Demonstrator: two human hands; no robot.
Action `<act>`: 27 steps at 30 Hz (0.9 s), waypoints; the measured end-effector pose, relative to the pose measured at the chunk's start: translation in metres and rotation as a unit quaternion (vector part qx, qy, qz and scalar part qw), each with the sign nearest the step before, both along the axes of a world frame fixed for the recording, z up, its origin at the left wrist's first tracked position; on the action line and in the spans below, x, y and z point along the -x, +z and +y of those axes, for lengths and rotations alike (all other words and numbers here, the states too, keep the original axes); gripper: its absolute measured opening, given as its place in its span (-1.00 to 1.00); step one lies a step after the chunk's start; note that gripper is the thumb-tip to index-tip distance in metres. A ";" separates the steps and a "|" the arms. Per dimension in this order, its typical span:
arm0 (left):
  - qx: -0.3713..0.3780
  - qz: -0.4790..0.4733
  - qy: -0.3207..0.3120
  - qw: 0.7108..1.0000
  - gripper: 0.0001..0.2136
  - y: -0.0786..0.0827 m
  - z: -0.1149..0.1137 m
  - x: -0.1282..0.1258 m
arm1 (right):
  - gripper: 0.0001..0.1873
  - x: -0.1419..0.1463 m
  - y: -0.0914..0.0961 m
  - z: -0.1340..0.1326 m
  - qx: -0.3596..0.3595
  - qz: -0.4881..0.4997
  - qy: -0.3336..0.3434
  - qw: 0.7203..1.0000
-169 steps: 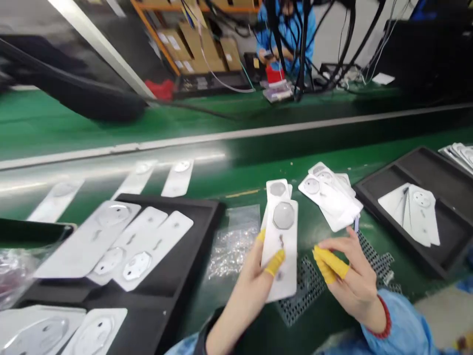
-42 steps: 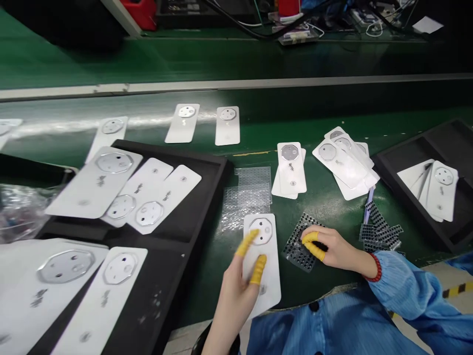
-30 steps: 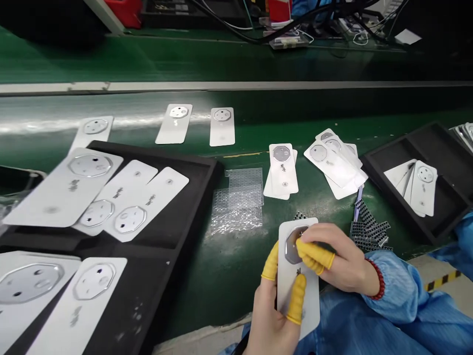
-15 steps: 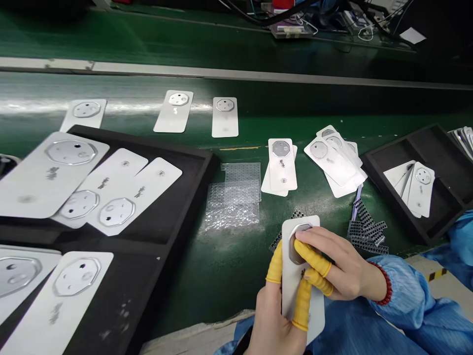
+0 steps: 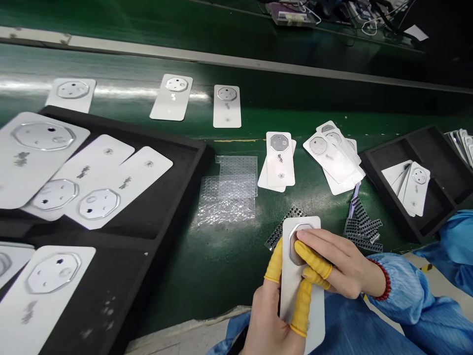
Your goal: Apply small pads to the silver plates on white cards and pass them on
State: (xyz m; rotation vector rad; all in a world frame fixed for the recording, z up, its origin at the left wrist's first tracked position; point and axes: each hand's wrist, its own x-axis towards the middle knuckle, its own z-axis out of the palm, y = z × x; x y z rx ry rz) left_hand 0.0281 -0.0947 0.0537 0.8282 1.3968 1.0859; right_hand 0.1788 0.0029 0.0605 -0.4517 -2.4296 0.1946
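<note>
A white phone back cover (image 5: 291,291) with a silver octagonal camera ring stands tilted near the table's front edge. My left hand (image 5: 271,313) grips its lower part, with yellow finger cots on the thumb and a finger. My right hand (image 5: 340,261), also in yellow finger cots, presses its fingertips onto the camera ring; whether something small is pinched there is hidden. Behind the cover lies a sheet of small black round stickers (image 5: 283,227). More black sticker strips (image 5: 364,227) lie to the right of it, by a pale purple strip.
Black divided trays with white covers stand at left (image 5: 148,234) and right (image 5: 391,145). Stacked covers (image 5: 286,170) and a fanned pile (image 5: 336,160) lie between. Clear bubble wrap (image 5: 227,197) is beside the left tray. Single covers (image 5: 227,111) lie farther back. A blue sleeve (image 5: 458,236) shows at right.
The view has shifted slightly, so the trays and covers sit farther left and higher. Both hands stay on the same cover, fingertips still at the camera ring.
</note>
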 end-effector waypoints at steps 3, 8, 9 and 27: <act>0.024 0.013 -0.002 1.000 -0.33 -0.006 -0.005 0.002 | -0.78 -0.001 -0.001 0.000 0.009 -0.003 0.006 1.000; 0.032 0.019 -0.001 0.999 -0.30 -0.014 -0.010 0.005 | -0.78 0.000 -0.008 -0.002 0.013 -0.005 -0.002 1.000; 0.033 0.021 -0.003 0.999 -0.30 -0.014 -0.010 0.005 | -0.77 0.001 -0.010 -0.003 0.015 -0.008 -0.002 1.000; 0.048 -0.105 -0.083 0.990 -0.47 -0.003 0.026 0.016 | -0.72 0.002 -0.012 0.003 0.219 0.111 -0.093 0.965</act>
